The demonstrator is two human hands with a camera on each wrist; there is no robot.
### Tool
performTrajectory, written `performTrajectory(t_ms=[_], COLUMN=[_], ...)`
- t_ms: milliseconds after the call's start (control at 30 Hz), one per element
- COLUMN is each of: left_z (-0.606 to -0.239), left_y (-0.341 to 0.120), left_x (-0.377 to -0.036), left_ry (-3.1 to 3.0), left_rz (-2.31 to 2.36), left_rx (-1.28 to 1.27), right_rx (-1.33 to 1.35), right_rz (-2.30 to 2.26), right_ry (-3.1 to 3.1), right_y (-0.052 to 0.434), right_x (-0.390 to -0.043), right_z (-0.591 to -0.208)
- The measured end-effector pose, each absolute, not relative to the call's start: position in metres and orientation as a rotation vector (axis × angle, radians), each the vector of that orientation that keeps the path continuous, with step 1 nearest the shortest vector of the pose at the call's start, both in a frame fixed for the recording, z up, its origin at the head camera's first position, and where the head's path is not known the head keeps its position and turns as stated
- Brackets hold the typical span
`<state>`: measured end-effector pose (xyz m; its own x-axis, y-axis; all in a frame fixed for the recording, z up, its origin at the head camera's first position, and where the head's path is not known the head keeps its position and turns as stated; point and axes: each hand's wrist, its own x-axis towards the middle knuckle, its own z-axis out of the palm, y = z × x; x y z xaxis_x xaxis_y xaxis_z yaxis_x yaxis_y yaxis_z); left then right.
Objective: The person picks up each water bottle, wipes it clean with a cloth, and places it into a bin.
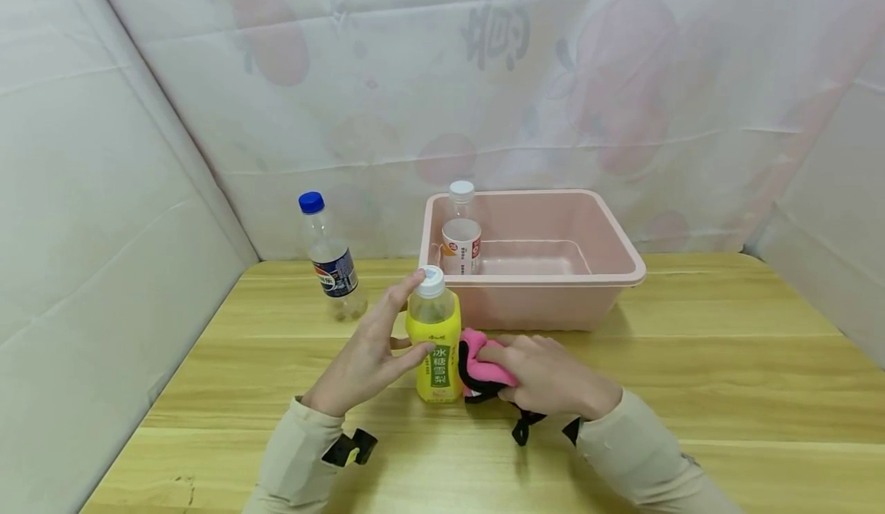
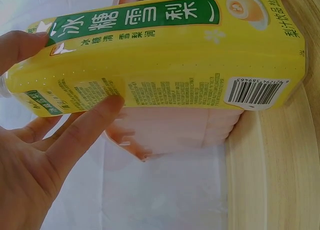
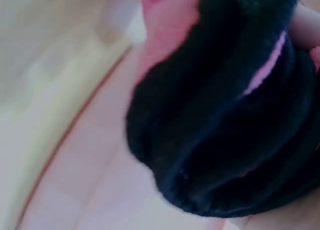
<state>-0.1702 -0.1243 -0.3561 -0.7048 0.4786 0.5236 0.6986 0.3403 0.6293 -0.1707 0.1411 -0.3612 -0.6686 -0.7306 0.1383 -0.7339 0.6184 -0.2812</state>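
White sheeting with faint red prints closes off the back and sides of our workspace, and a pale wooden table [image 1: 691, 391] runs beneath our hands.

Our left hand [image 1: 369, 353] steadies a yellow bottle [image 1: 435, 345] that stands upright on the table near the front. The thumb sits up by the white cap and the fingers lie against the label, fairly straight rather than wrapped around; in the left wrist view the yellow bottle [image 2: 165, 54] fills the upper part of the picture, with a fingertip pressed on the label and the thumb at its far end.

Our right hand [image 1: 553, 379] grips a bunched pink and black cloth [image 1: 484, 368], fingers curled over it, and holds it against the right side of the yellow bottle. In the right wrist view the cloth [image 3: 225, 125] is a blurred dark fold with pink edges, too close to tell more.

Behind the yellow bottle stands a pink plastic tub [image 1: 608, 230], just beyond our hands. Inside it, at its left end, a small bottle with a white cap [image 1: 461, 230] stands upright. To the left of the tub, well apart from the yellow bottle, a clear bottle with a blue cap [image 1: 330, 260] and a dark blue label stands on the table, leaning a little in the view.

Beige sleeves cover both our forearms, with black straps at the wrists.
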Motion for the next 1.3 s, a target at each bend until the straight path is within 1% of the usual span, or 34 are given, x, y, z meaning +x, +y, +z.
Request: performTrajectory(t_ms=[200, 367, 500, 1067, 1300], left_z=[-0.357, -0.357, -0.357, -0.357, -0.357], left_y=[-0.125, -0.125, -0.125, -0.124, -0.125], left_x=[-0.171, -0.17, -0.17, -0.17, -0.17], left_ry=[-2.346, -2.339, -2.338, -2.352, -2.358], left_rz=[-1.297, -1.315, -1.319, -1.322, -1.331], left_rx=[-1.077, -1.082, -1.082, -1.075, -1.07], right_rx=[1.217, 1.203, 1.216, 1.228, 1.211], right_rz=[0.624, 0.836, 0.905, 0.911, 0.848], right_ry=[-2.554, -2.248, -2.147, -2.23, -2.514], right_y=[0.146, 0.144, 0.142, 0.142, 0.14], right_x=[-0.169, -0.172, -0.172, -0.173, -0.17], right_z=[-0.35, -0.346, -0.346, -0.349, -0.356])
